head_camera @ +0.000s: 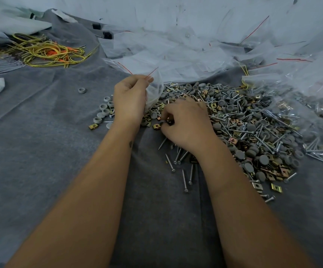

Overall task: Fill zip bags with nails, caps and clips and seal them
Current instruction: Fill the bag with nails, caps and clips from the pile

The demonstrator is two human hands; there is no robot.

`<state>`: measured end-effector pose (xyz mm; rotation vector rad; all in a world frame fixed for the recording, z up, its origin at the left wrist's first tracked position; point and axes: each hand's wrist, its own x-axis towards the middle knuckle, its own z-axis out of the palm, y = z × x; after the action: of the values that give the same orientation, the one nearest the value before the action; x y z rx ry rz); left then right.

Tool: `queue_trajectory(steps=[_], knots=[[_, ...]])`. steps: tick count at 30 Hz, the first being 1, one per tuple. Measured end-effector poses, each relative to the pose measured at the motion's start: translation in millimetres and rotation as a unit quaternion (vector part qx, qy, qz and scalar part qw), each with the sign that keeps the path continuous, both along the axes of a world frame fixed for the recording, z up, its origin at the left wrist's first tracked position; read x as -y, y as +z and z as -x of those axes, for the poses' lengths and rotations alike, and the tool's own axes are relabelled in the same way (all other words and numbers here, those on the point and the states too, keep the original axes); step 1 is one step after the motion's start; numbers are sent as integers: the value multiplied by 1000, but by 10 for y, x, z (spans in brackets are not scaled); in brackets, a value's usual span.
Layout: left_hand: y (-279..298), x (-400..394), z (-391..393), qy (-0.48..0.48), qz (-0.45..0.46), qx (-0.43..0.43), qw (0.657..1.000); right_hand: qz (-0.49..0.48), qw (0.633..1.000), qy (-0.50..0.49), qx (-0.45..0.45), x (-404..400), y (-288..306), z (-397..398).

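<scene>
Holding the bag by its mouth in my left hand, thumb and fingers pinching the top edge near the red zip line, I keep it hanging just above the near-left edge of the pile; my right hand is down in the pile, fingertips curled round small parts, a clip or cap I think, though I cannot tell exactly what; the bag looks nearly empty, so filling seems barely begun; the risk, as I judge it, is that the thin mouth sags closed under a one-handed grip and parts spill past it, or a nail point snags the film; loose nails lie beside my right wrist and could roll; open grey cloth spreads to my left and toward me; empty bags crowd behind, filled bags to the right.
</scene>
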<state>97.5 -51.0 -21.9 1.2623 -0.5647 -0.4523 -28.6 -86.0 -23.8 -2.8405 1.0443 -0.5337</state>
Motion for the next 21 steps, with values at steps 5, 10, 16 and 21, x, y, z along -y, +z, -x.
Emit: queue_trajectory(steps=[5, 10, 16, 21], knots=[[-14, 8, -2, 1, 4, 5, 1000, -13, 1000, 13, 10, -12, 15, 1], [-23, 18, -4, -3, 15, 21, 1000, -39, 999, 36, 12, -33, 26, -12], [-65, 17, 30, -21, -23, 103, 994, -38, 972, -61, 225, 26, 70, 30], [-58, -14, 71, -55, -49, 162, 984, -108, 925, -54, 360, 27, 84, 27]])
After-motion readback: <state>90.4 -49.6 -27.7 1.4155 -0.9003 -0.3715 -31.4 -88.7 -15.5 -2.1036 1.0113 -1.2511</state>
